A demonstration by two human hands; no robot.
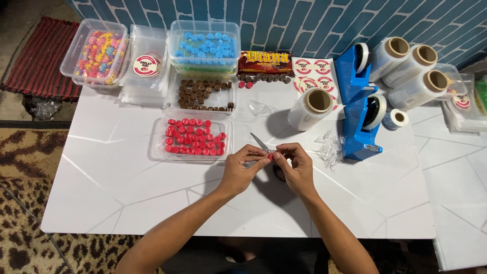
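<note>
A white table (127,198) stands on leopard-print carpet (20,243) before a blue brick-pattern wall (304,20).

Two hands (238,172) (297,170) are at 6 o'clock. Four big clear rolls (310,108) sit at 2 o'clock, by two blue tape holders (357,129). Four tubs (192,138) of candy sit at 11 o'clock. One pair of scissors (259,142) lies in the middle.

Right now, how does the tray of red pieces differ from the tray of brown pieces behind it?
The tray of red pieces holds bright red sweets packed closely; the tray of brown pieces holds brown ones, spread more loosely with bare gaps. The red tray lies nearer the left hand and right hand; the brown one sits farther back. Both are clear, shallow, rectangular containers on the white table.
</note>
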